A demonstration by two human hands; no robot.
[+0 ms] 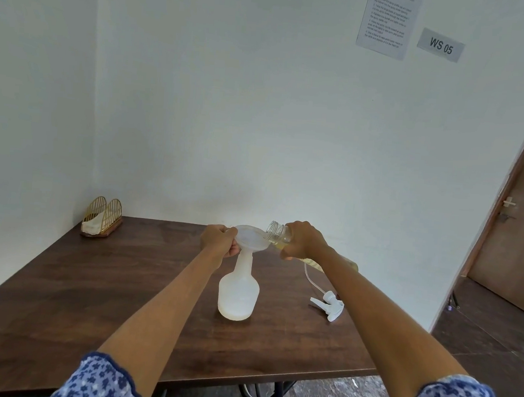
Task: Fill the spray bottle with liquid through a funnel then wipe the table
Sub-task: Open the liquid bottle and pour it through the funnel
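Translucent white spray bottle (238,293) upright mid-table on dark wood table (90,294), funnel (251,239) seated in its neck. Left hand (219,242) at 9 o'clock of funnel, fingers curled round the rim. Right hand (304,242) at 3 o'clock, fingers wrapped round a clear bottle (278,233) of yellowish liquid, tipped mouth-first over funnel. Trigger sprayer head (329,307) lying at 3 o'clock of spray bottle; gold wire napkin holder (102,217) at 10 o'clock corner

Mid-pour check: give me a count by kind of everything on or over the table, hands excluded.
Spray bottle: 1
Funnel: 1
Clear bottle of yellowish liquid: 1
Spray trigger head with tube: 1
Gold wire napkin holder: 1
Total: 5
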